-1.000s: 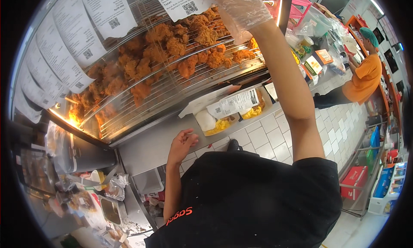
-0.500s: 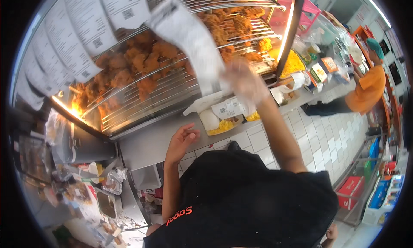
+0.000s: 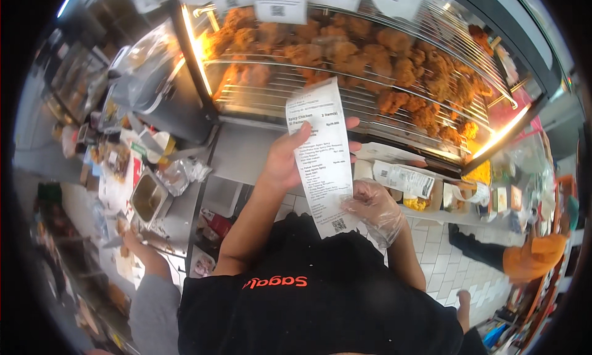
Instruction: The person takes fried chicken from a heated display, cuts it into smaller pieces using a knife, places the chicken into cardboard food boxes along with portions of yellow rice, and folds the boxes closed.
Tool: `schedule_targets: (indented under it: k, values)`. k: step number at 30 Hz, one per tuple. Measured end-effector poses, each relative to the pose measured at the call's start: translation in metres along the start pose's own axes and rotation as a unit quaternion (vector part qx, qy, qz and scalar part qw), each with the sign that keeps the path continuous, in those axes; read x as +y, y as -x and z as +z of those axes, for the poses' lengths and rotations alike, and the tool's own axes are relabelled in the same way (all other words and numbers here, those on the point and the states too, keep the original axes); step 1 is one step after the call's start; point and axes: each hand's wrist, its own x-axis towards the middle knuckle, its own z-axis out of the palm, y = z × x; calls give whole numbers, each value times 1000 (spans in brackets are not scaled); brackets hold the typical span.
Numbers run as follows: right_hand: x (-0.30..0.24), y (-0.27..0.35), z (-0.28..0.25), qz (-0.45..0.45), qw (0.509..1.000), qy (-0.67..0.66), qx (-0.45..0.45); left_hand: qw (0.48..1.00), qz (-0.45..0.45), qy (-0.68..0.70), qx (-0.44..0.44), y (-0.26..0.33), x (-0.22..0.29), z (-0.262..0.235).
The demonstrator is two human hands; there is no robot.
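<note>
A long white printed receipt (image 3: 320,161) is stretched between my two hands in front of my chest. My bare left hand (image 3: 290,164) grips its left side, thumb on the front and fingertips showing past the right edge. Lower down, my right hand (image 3: 376,210), in a clear plastic glove, pinches the receipt's lower right edge. Behind it stands a heated glass cabinet with wire racks (image 3: 246,99) of fried chicken (image 3: 394,59). Right of my hands, an open food box (image 3: 416,202) with yellow food sits on the counter, another receipt (image 3: 404,181) lying on it.
Several receipts (image 3: 280,4) hang along the cabinet's top. At left are a dark bin-like container (image 3: 145,87), a metal pan (image 3: 151,198) and crumpled foil (image 3: 188,173). A co-worker's arm (image 3: 148,256) reaches in at lower left. A person in orange (image 3: 533,256) stands at right.
The long receipt has come down from in front of the cabinet to my chest. My left hand, empty before, now holds it too. The view has turned left.
</note>
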Motion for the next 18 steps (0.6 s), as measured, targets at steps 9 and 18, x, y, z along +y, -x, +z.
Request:
schedule_targets:
  k: [9, 18]
  values:
    - [-32, -33, 45, 37, 993, -42, -107, 982, 131, -94, 94, 41, 56, 9]
    - [-33, -46, 55, 41, 991, -19, -123, 980, 168, -69, 82, 47, 70, 13]
